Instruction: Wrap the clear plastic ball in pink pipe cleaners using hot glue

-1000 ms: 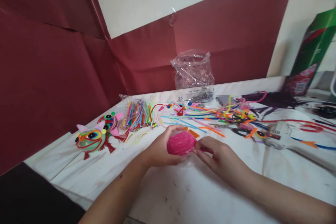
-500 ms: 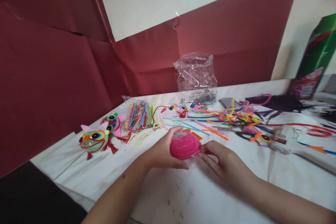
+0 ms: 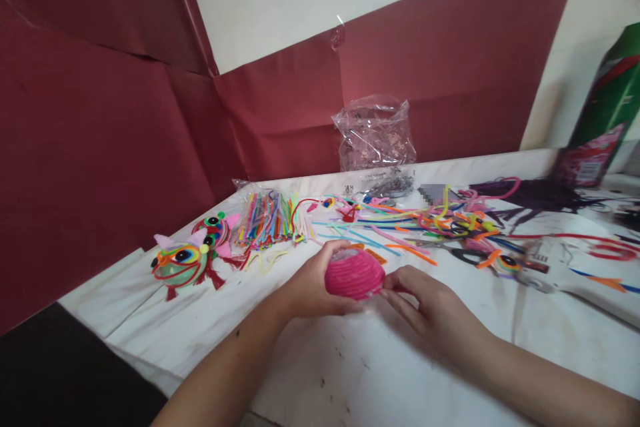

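My left hand (image 3: 313,283) wraps around a pink ball covered in rows of fuzzy pipe cleaner (image 3: 354,273), above the white table. Its fingers curve over the top and along the underside. At the ball's right edge, my right hand (image 3: 415,293) pinches with thumb and forefinger. What exactly lies between those fingertips is too small to make out. Behind the ball are orange pieces (image 3: 375,255), partly hidden by it. Scissors with black handles (image 3: 463,253) and a white glue gun (image 3: 545,263) lie to the right of my hands.
Two decorated lion-like figures (image 3: 180,263) stand at the left. A bundle of coloured pipe cleaners (image 3: 267,223) lies in a clear bag near them. Loose pipe cleaners (image 3: 450,220) spread across the back. A clear plastic bag (image 3: 377,137) and a green box (image 3: 600,107) stand farther back.
The camera view has shifted slightly. My left hand's lower fingers sit a little closer under the pink ball; my right hand still pinches at its right edge.
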Demonstrator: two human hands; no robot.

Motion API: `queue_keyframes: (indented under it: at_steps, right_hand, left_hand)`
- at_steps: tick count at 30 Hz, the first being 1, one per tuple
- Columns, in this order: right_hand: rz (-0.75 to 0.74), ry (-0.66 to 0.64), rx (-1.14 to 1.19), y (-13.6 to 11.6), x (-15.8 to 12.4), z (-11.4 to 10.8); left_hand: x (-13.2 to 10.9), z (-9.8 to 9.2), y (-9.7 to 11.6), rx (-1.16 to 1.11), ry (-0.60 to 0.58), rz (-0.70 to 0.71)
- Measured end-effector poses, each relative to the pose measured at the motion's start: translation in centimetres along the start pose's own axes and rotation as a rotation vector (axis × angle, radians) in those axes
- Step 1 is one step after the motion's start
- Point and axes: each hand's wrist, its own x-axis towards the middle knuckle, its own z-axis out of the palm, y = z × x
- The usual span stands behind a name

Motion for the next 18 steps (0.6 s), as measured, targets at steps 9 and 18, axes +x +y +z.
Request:
queue_keyframes:
  at_steps: [9, 18]
  right_hand:
    - [-0.042, -0.031, 0.032, 0.5, -0.3, 0.5]
    - [-0.059, -0.073, 0.053, 0.7, -0.4, 0.6]
  left_hand:
    - [0.1, 0.3, -1.5, 0.141, 0.117, 0.124]
    - [-0.1, 0.0, -2.3, 0.294, 0.094, 0.198]
